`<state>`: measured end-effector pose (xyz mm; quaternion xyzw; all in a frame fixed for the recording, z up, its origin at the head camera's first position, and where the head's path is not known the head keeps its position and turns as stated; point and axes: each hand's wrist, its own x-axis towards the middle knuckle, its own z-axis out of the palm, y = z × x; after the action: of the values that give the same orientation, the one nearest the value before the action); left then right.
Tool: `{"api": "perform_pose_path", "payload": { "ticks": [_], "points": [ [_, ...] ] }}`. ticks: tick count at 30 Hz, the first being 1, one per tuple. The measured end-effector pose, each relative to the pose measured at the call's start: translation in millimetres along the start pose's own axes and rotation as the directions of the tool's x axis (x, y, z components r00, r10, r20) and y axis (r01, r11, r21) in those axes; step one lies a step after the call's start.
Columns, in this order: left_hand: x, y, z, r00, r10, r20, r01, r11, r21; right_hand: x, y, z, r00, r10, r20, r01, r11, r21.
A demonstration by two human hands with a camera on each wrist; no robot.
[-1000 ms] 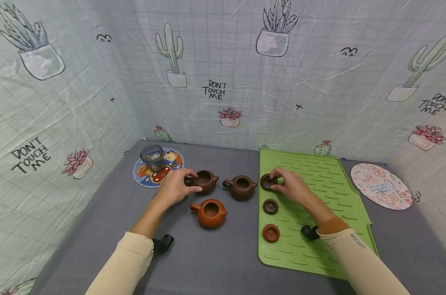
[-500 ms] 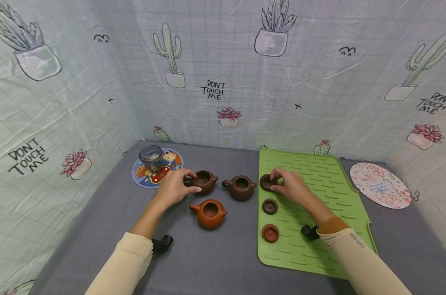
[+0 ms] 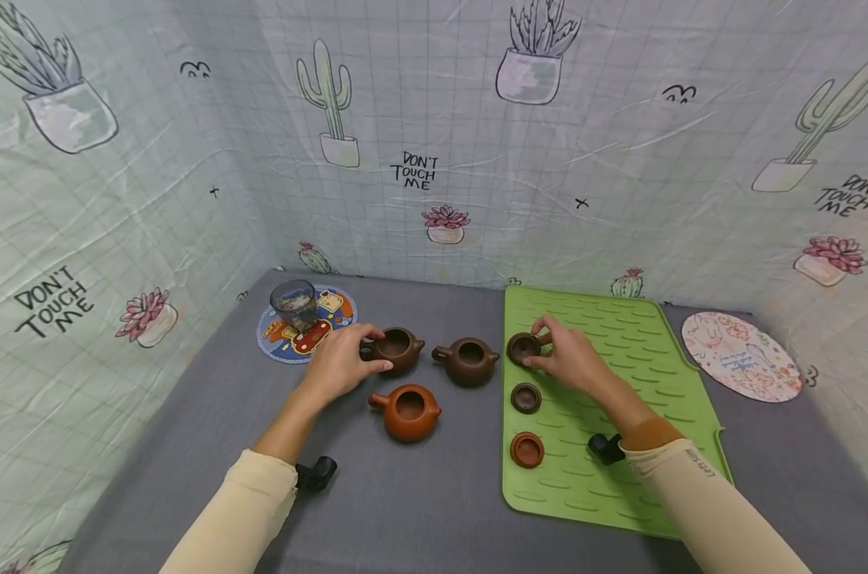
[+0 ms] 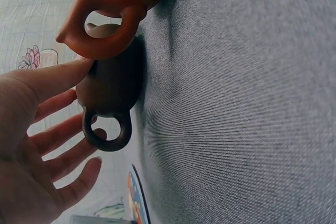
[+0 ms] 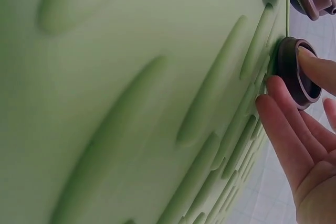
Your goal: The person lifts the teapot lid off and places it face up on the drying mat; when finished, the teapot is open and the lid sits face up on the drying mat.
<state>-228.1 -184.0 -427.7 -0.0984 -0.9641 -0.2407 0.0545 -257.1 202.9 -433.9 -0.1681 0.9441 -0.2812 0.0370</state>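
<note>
A dark brown teapot [image 3: 408, 365], lidless, stands on the grey cloth. My left hand [image 3: 339, 363] spans its handle side, thumb at the near wall and index finger at the far wall; the left wrist view shows the other fingers [image 4: 71, 163] spread behind the handle. My right hand [image 3: 573, 359] grips a dark round lid [image 3: 523, 349] at the mat's left edge, with the thumb [image 5: 315, 69] over its rim in the right wrist view. Another dark teapot [image 3: 470, 371] and an orange-brown teapot [image 3: 414, 428] stand between the hands, both uncovered.
A smaller dark lid [image 3: 525, 399] and an orange-brown lid [image 3: 528, 450] lie in a column on the green ridged mat [image 3: 591, 494]. At left, a clear glass [image 3: 294, 307] stands on a colourful round coaster [image 3: 272, 343]. A floral oval mat [image 3: 742, 356] lies far right.
My right fingers have shifted from over the lid's middle to its right edge, so more of the lid shows. My left hand keeps its place at the dark teapot.
</note>
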Motion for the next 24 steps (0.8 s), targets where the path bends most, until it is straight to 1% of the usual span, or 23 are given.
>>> {"api": "perform_pose_path", "payload": {
  "ticks": [6, 12, 20, 24],
  "points": [
    [-0.6, -1.0, -0.3, 1.000, 0.025, 0.003, -0.025, 0.999, -0.021, 0, -2, 0.5, 1.000, -0.002, 0.001, 0.002, 1.000, 0.005],
    [1.2, 2.3, -3.6, 1.000, 0.018, 0.020, -0.017, 1.000, -0.014, -5, -2, -5.6, 1.000, 0.025, 0.006, -0.025, 1.000, -0.003],
    [10.7, 9.5, -17.9, 0.998, 0.039, 0.051, -0.040, 0.999, 0.031, -16, 0, -18.2, 0.997, 0.050, -0.056, -0.054, 0.996, -0.070],
    [16.5, 12.6, -24.8, 0.997, 0.062, 0.053, -0.066, 0.994, 0.087, -20, -1, -26.5, 0.993, 0.079, -0.090, -0.086, 0.993, -0.083]
  ]
}}
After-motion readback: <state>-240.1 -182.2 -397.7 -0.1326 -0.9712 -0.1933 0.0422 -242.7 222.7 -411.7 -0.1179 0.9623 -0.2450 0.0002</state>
